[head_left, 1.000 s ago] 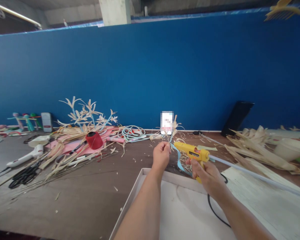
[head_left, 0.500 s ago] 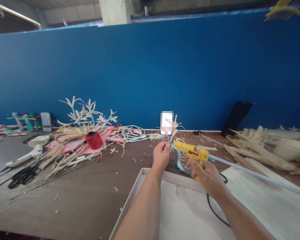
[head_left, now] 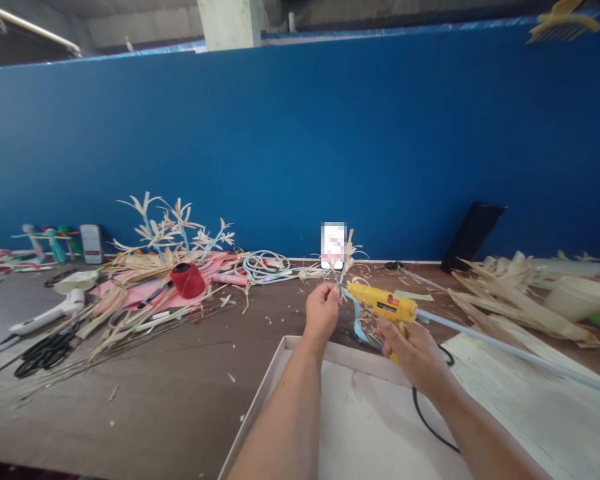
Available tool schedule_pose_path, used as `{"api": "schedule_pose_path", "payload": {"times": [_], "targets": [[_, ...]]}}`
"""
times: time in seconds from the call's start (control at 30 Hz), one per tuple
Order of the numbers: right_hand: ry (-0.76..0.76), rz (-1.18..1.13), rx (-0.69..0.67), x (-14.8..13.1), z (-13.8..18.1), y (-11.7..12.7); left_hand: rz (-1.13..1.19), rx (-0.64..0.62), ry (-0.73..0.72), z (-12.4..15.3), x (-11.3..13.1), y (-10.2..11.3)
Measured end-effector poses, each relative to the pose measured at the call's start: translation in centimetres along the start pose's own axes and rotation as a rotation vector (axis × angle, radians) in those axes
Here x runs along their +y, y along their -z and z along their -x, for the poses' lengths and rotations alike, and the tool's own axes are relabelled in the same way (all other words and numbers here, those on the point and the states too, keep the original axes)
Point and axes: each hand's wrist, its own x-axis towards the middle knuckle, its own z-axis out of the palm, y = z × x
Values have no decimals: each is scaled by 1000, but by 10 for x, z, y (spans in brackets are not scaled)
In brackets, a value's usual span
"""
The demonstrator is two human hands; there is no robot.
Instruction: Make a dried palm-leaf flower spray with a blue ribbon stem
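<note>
Yellow plastic glue gun (head_left: 375, 297), four o'clock from view centre; right hand (head_left: 416, 350) with fingers wrapped round its grip. Left hand (head_left: 323, 308), five o'clock, fingertips pinched on blue-stemmed, pale-husk flower (head_left: 350, 250). Gluing likely in hand; calls for steady nozzle.

The phone screen (head_left: 333, 244) is blurred; the glue gun (head_left: 381, 301) is partly covered by the right hand (head_left: 414, 351). The white tray (head_left: 365, 423) is cut off below.
</note>
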Motion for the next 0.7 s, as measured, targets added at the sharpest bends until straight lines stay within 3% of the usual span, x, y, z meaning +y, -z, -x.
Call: {"api": "schedule_pose_path", "payload": {"times": [0.7], "targets": [[24,-11,10,-2,1,-1,1,-6,14,-1,-2,-1]]}}
